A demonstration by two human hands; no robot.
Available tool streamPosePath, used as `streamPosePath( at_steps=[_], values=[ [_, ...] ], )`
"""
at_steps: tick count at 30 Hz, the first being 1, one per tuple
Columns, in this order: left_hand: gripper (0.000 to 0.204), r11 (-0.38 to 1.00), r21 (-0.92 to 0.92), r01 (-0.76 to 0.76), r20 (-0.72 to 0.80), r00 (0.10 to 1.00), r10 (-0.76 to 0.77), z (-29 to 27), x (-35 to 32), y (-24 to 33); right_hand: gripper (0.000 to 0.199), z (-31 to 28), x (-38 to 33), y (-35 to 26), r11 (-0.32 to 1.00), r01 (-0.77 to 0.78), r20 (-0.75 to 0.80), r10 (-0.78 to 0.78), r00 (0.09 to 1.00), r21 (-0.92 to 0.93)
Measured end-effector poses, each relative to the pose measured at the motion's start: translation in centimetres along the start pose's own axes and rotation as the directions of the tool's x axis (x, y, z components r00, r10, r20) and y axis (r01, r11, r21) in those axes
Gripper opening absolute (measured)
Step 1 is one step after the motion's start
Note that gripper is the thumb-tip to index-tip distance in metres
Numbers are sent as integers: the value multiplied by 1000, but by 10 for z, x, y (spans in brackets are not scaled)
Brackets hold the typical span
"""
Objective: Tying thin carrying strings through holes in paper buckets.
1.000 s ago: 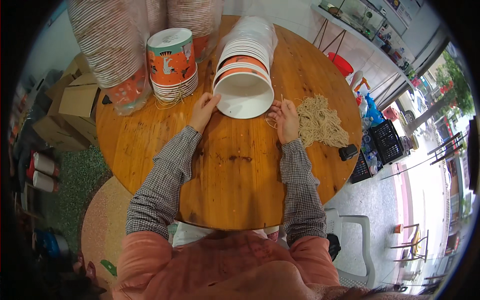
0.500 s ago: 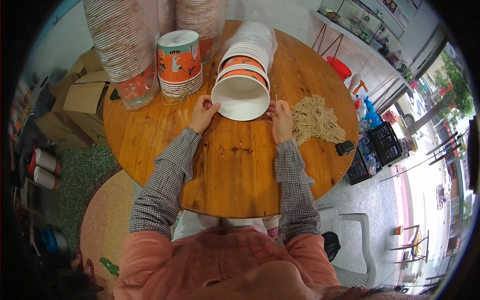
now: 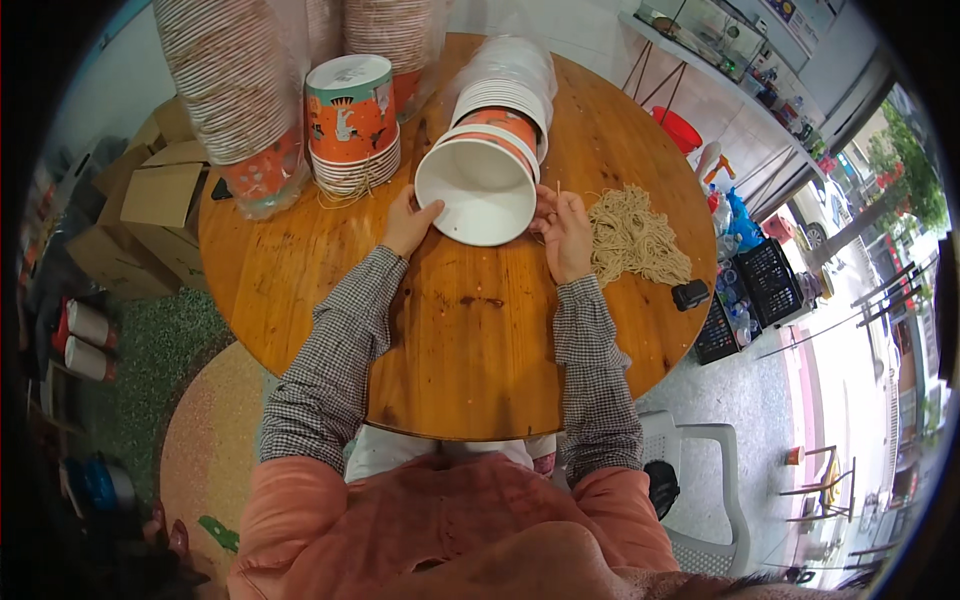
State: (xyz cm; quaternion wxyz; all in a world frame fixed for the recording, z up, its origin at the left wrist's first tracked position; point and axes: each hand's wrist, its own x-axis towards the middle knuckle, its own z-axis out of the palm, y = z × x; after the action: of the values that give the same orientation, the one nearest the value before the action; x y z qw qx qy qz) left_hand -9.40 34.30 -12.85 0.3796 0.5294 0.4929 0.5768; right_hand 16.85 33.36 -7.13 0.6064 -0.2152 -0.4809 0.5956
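Round-mouthed paper tub (image 3: 476, 192), white inside, orange outside

The front paper tub (image 3: 475, 192) lies on its side on the wooden counter (image 3: 470, 350), its round white mouth turned toward the person. The inside is plain white, with a small dark speck low near the rim; the outer wall is orange with printed figures. Another rim shows close behind its own. The orange wall runs back into the stack of tubs (image 3: 498, 97), nested on its side, white rims close together, the far part wrapped in clear plastic.
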Motion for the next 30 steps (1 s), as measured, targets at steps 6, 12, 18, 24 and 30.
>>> streamPosePath(
  at_steps=[6, 12, 18, 24, 30],
  values=[
    [41, 842, -423, 335, 221, 939, -263, 1, -55, 47, 11, 8, -9, -10, 990, 13, -30, -9, 1000, 144],
    [43, 949, -250, 193, 172, 973, -152, -5, -59, 24, 12, 14, -6, 6, 997, -22, -108, 14, 994, -74],
    [39, 988, -87, 125, 90, 989, -117, -5, -24, 5, 12, 2, 4, 21, 994, -70, -92, 77, 993, 84],
    [33, 867, -439, 234, -3, 965, -262, 0, -13, 18, 12, 6, 27, 27, 999, -3, -164, 9, 986, 35],
    [45, 810, -332, 482, 383, 854, -352, -32, -55, 52, 14, -7, 18, 22, 980, -79, -168, 48, 985, -183]
  ],
)
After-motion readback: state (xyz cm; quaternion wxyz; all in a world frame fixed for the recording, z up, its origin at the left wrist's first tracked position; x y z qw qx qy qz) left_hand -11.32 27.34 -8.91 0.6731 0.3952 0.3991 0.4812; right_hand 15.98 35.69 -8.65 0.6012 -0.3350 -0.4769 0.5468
